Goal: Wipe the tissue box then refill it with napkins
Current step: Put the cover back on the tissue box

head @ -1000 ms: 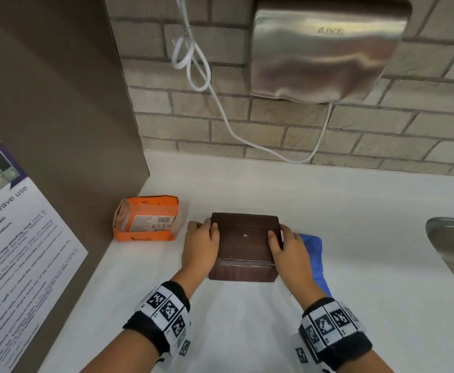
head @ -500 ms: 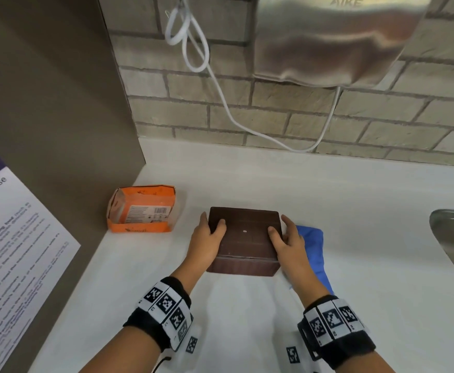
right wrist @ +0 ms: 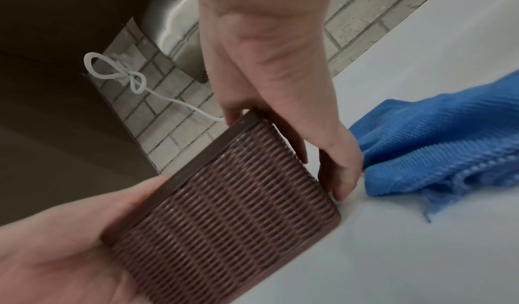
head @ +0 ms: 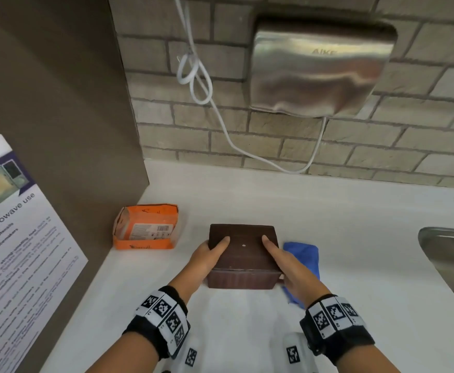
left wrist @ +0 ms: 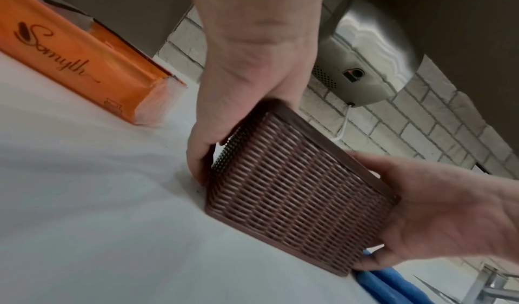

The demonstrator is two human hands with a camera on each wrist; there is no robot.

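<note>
1. Thumbs differ most from a second ago: then both lay short over the near edges of the tissue box [head: 243, 254]; now each stretches further in across its smooth brown top, and the box looks tilted, its near side raised towards the camera, though whether it has left the counter [head: 355, 265] I cannot tell.
2. Left hand [head: 209, 261] grips the box's left side; its thumb lies on the top, its fingers curl down the woven side wall, as the left wrist view shows [left wrist: 247, 100].
3. Right hand [head: 291, 270] grips the right side likewise; thumb on top, fingers wrapped down the wall with their tips at the counter, seen in the right wrist view [right wrist: 280, 100].
4. Box sits mid-counter between the two hands; its mesh-patterned near wall fills both wrist views [left wrist: 295, 189] [right wrist: 224, 215].
5. Orange napkin pack [head: 146, 227] lies to the left near the brown side panel [head: 58, 103], apart from the box, in the same spot as before; blue cloth [head: 304, 258] lies just beside the right hand, partly hidden under it.
6. Steel hand dryer [head: 320, 68] hangs on the brick wall with its white cord [head: 193, 74] looped; a sink [head: 452, 254] edge shows at far right; both wrists wear bands with black-and-white markers.
</note>
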